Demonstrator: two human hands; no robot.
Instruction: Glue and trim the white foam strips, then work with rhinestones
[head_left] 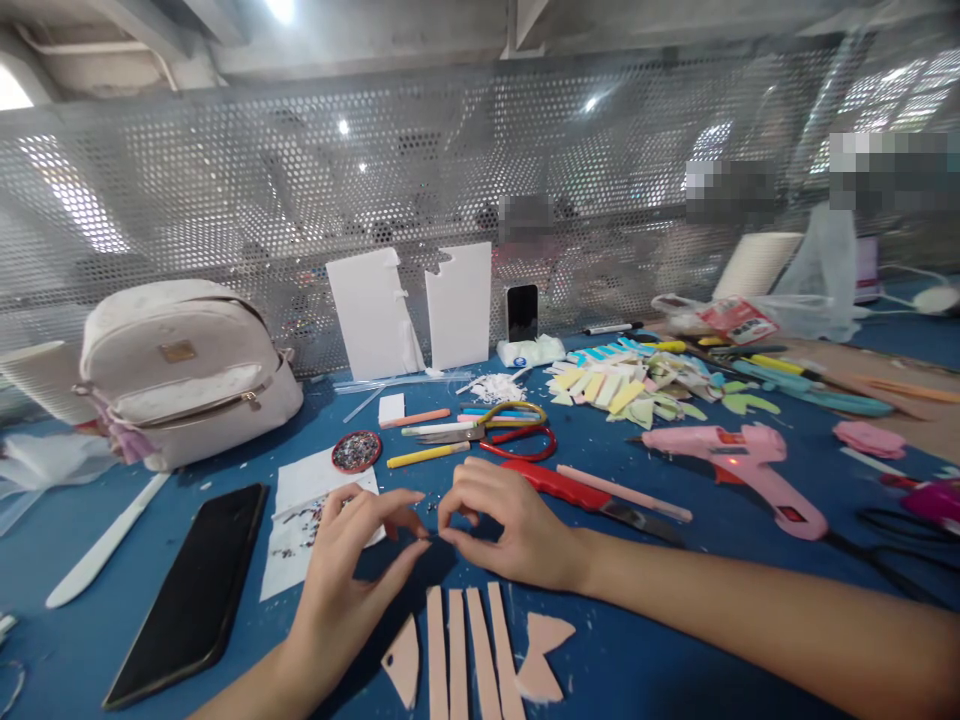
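Observation:
My left hand [364, 555] is closed in a pinch, thumb tip against a fingertip, above the edge of a white paper with small dark beads. Facing it, almost tip to tip, my right hand [514, 520] pinches with thumb and index finger. Whatever sits between the fingertips is too small to make out. Below both hands lie several pale pink strips [457, 650] side by side. A fish-head-shaped pink piece [405, 662] with a hole is left of them, and a tail-shaped pink piece [546, 655] is on the right. A round red-rimmed dish [356, 452] of beads rests on the paper [279, 560].
A black phone [191, 590] and white plastic knife [109, 542] lie left, before a white backpack [187, 370]. Scissors [450, 433], markers and a red-handled cutter [555, 483] lie beyond my hands. A pink glue gun [750, 450] with a lit light lies right, near paper scraps [630, 385].

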